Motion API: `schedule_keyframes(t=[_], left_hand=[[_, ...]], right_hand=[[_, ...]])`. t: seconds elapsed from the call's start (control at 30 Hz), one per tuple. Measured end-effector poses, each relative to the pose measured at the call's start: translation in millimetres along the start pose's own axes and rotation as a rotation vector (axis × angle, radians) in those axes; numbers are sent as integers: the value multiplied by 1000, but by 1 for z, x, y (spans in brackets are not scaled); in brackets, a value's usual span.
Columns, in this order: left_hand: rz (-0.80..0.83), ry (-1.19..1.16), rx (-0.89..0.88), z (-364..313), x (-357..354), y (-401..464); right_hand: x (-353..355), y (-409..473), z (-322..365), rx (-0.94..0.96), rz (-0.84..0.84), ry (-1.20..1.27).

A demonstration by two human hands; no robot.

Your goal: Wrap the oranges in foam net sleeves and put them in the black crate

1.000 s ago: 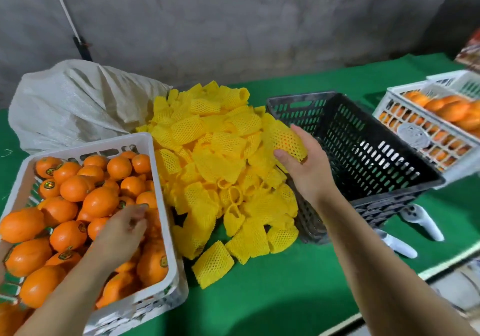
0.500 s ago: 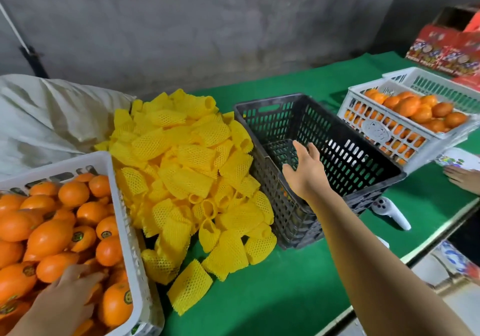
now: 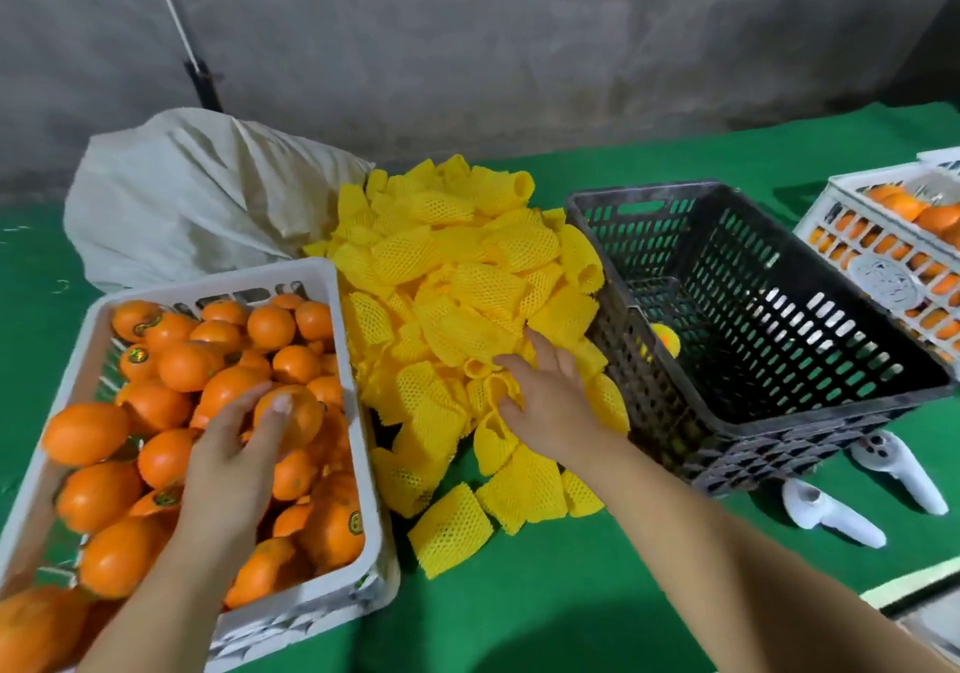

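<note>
My left hand (image 3: 234, 443) curls around an orange (image 3: 291, 412) over the white crate (image 3: 332, 594) at the table's (image 3: 545, 620) left edge. My right hand (image 3: 550, 402) rests with fingers spread, holding nothing, on the sleeves (image 3: 457, 303) mid-table. The black crate (image 3: 779, 412) further right holds one wrapped orange (image 3: 665, 342).

Bare oranges (image 3: 171, 412) fill the white crate (image 3: 343, 360) at near left. Yellow foam net sleeves (image 3: 457, 277) lie heaped in the middle. One wrapped orange (image 3: 664, 340) sits inside the black crate (image 3: 831, 402), right.
</note>
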State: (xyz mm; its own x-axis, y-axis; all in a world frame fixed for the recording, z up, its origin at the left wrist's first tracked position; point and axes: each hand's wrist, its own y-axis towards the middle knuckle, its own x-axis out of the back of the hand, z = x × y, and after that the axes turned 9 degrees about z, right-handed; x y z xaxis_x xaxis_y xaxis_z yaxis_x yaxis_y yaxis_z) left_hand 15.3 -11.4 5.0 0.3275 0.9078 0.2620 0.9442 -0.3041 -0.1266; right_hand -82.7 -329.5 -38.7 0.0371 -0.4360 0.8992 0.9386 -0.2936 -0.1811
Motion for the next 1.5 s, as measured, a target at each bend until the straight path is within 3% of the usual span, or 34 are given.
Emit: schedule_keyframes(t=[0.1, 0.2, 0.27, 0.37, 0.47, 0.6, 0.67, 0.77, 0.87, 0.97, 1.07, 1.2, 1.37, 1.5], left_hand=[[22, -142, -9, -4, -14, -9], [77, -169, -20, -3, -24, -13], [90, -148, -35, 0, -28, -14], [88, -160, -38, 1, -29, -16], [62, -181, -31, -3, -32, -18], [41, -280, -29, -18, -43, -20], [53, -350, -10, -29, -51, -23], [127, -456, 31, -42, -58, -25], [171, -395, -7, -40, -55, -27], [169, -493, 51, -43, -55, -23], [169, -671, 100, -56, -54, -28], [153, -875, 146, -63, -47, -32], [226, -739, 20, -54, -42, -35], [244, -410, -70, -51, -50, -41]], right_hand=[[-23, 23, 20, -61, 201, 73], [-25, 44, 28, -259, 211, 200], [-25, 50, 27, -269, 132, 129], [-22, 48, 29, -98, -118, 46], [-11, 38, 40, 80, -352, 366], [7, 10, 77, 77, -444, 803], [9, -4, 100, 144, -358, 951], [8, -20, 125, 165, -97, 1192], [16, -27, 129, 135, 96, 1467], [20, -31, 127, 191, 133, 1163], [22, -32, 132, 246, -51, 922], [20, -24, 132, 177, -257, 508], [29, -17, 138, 160, -428, 444], [32, -11, 156, 236, -349, 535]])
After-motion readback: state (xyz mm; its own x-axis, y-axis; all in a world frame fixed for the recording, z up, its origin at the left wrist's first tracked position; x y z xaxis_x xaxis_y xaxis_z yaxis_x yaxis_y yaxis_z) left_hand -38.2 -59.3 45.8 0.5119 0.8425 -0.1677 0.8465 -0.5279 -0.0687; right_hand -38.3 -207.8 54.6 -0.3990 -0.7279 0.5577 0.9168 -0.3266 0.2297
